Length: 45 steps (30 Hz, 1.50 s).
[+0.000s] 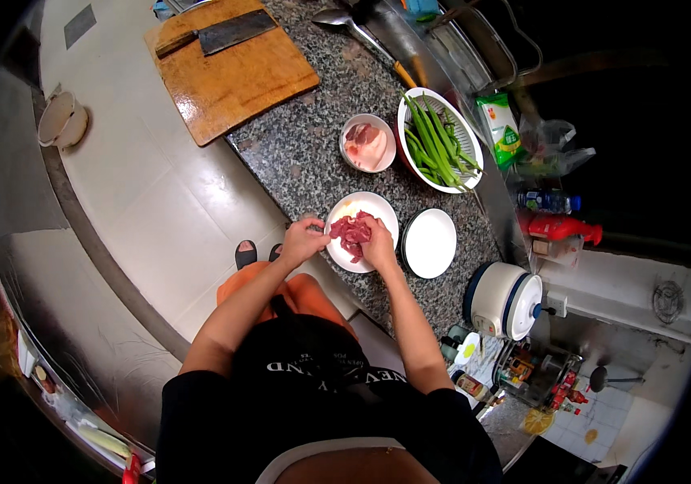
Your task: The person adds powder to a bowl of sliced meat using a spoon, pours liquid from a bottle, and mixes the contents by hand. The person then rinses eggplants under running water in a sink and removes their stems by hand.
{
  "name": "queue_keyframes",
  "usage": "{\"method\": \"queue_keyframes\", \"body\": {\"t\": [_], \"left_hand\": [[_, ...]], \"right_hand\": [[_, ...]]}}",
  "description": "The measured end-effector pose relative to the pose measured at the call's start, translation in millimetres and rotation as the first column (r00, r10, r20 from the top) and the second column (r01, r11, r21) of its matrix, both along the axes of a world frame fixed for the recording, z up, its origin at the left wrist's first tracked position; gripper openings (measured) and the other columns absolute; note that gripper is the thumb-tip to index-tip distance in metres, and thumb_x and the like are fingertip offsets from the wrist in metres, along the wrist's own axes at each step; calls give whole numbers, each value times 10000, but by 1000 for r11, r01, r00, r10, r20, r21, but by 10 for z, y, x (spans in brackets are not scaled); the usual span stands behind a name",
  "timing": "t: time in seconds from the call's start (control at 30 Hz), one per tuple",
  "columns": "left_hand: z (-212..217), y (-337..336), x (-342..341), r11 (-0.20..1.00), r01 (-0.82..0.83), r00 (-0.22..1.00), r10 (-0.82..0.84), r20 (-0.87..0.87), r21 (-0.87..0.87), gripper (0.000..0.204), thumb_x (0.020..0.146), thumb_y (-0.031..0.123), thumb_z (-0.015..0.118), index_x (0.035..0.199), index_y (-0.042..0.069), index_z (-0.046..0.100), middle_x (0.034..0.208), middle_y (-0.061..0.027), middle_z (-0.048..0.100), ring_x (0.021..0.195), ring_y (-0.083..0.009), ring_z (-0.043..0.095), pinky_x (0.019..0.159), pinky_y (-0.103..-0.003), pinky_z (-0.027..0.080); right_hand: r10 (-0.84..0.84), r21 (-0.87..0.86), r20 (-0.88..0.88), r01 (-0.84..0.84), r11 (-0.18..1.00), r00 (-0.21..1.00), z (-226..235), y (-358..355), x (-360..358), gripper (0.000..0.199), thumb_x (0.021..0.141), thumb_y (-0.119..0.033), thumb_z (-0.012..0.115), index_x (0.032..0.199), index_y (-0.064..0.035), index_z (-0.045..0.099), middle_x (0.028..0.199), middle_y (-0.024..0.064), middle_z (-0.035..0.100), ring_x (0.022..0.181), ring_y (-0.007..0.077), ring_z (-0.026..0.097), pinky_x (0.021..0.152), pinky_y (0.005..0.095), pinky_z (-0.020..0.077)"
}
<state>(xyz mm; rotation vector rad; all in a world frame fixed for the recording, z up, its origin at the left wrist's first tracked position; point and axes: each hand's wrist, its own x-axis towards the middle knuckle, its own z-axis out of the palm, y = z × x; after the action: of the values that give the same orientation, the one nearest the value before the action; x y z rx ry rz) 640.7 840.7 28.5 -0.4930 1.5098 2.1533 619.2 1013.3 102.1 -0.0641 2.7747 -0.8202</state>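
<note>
A white plate (pixel 382 207) with red sliced raw meat (pixel 352 231) sits on the speckled granite counter (pixel 305 153). My left hand (pixel 303 240) grips the plate's near-left rim. My right hand (pixel 378 244) rests on the meat with fingers curled into the slices. An empty white plate (pixel 430 242) lies just right of it. Farther back stand a small bowl of pale raw meat (pixel 367 143) and a white colander of green beans (pixel 440 139).
A wooden cutting board (pixel 233 77) with a cleaver (pixel 218 35) lies at the far left of the counter. A ladle (pixel 357 28) rests near the sink. A rice cooker (pixel 505 298), bottles (pixel 559 227) and a green packet (pixel 500 125) line the right side. A white pot (pixel 62 121) sits on the floor.
</note>
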Motion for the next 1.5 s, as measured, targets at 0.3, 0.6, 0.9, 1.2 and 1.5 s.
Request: {"method": "queue_keyframes", "body": {"t": [0.3, 0.6, 0.9, 1.2, 1.5], "left_hand": [[62, -45, -29, 999, 53, 999, -53, 9, 11, 308, 651, 17, 614, 937, -19, 505, 708, -92, 606, 560, -105, 555, 502, -205, 459], [54, -12, -17, 999, -5, 1000, 4, 10, 40, 257, 635, 49, 637, 868, -13, 548, 647, -76, 612, 513, -94, 553, 467, -211, 442], [-13, 11, -19, 999, 2, 1000, -3, 4, 51, 268, 637, 57, 647, 871, -14, 537, 637, -75, 607, 505, -91, 547, 461, -210, 435], [3, -28, -13, 999, 12, 1000, -12, -8, 37, 274, 616, 48, 623, 872, -14, 546, 654, -83, 610, 520, -95, 554, 476, -210, 441], [-15, -27, -14, 998, 65, 998, -65, -8, -3, 293, 653, 16, 618, 922, -4, 504, 719, -95, 604, 568, -110, 559, 509, -205, 463]], "right_hand": [[204, -167, 173, -176, 970, 964, 427, 72, -7, 742, 585, -118, 707, 1236, -175, 354, 1281, 173, 270, 1172, 349, 290, 976, 386, 250], [177, 40, -11, -176, 984, 984, -61, -202, -75, 372, 595, -41, 626, 957, -92, 554, 980, 125, 485, 919, 329, 461, 763, 406, 396], [136, -44, -55, -138, 989, 989, 219, 174, -23, 560, 632, -140, 687, 1139, -128, 448, 1134, 156, 427, 1056, 329, 402, 913, 365, 317], [510, 194, -163, -479, 856, 845, 51, -249, 62, 353, 624, -149, 639, 960, -116, 536, 1151, 74, 438, 1084, 292, 365, 891, 433, 283], [172, 107, -78, -164, 981, 982, 145, 132, 174, 587, 615, -206, 691, 1144, -140, 447, 1215, 160, 368, 1108, 329, 337, 915, 428, 286]]}}
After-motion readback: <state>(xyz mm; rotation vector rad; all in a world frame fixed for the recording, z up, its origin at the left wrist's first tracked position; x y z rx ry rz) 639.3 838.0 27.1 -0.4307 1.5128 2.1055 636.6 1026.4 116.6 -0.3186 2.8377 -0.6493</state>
